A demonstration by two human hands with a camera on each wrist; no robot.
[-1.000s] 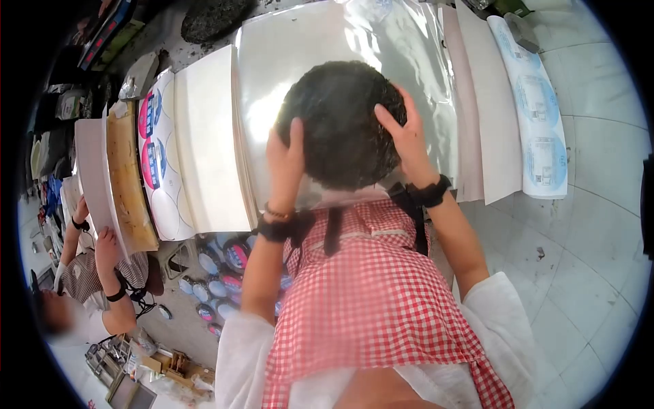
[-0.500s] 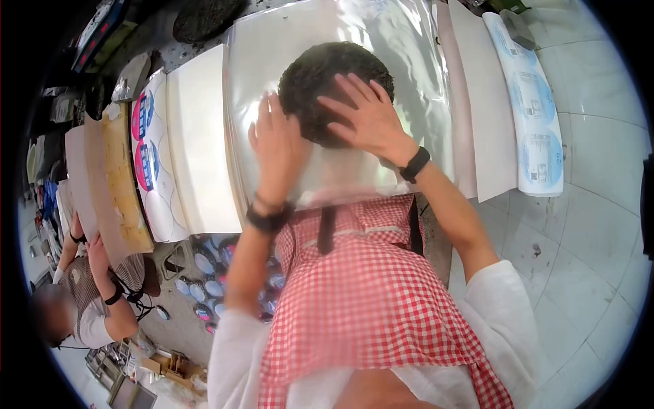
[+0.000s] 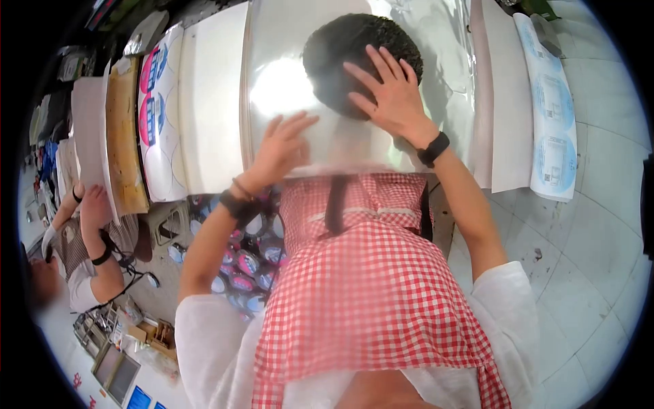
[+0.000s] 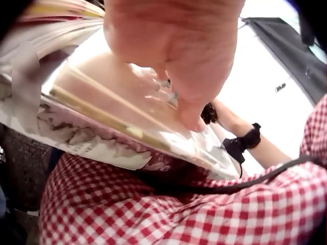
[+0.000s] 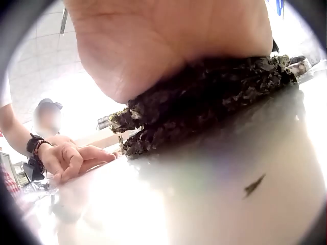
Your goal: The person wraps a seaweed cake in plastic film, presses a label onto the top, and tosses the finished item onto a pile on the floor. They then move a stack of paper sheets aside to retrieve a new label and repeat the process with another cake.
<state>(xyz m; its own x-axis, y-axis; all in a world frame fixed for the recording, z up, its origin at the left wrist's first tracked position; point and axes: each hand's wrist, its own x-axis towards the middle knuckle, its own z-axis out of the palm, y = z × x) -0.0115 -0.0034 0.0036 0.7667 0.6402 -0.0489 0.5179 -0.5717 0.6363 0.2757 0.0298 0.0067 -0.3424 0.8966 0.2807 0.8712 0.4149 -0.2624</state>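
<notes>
A round dark stack of dried seaweed lies on a pile of shiny clear plastic sheets. My right hand rests on its near right part, fingers spread and straight. In the right wrist view, the palm lies over the flaky, layered edge of the seaweed. Nearer my body, my left hand is at the front left of the plastic sheets, apart from the seaweed, with nothing in its grasp. Its fingers are loosely extended toward the right and touch down close to the plastic in the right wrist view.
Left of the plastic lie a stack of pale sheets and printed round labels. Pinkish paper and blue-printed sheets lie to the right. Round labelled packs lie on the floor. Another person works at the far left.
Both hands first held the seaweed by its sides. The right hand then moved onto its top, while the left hand let go and drew back toward the near left of the plastic.
</notes>
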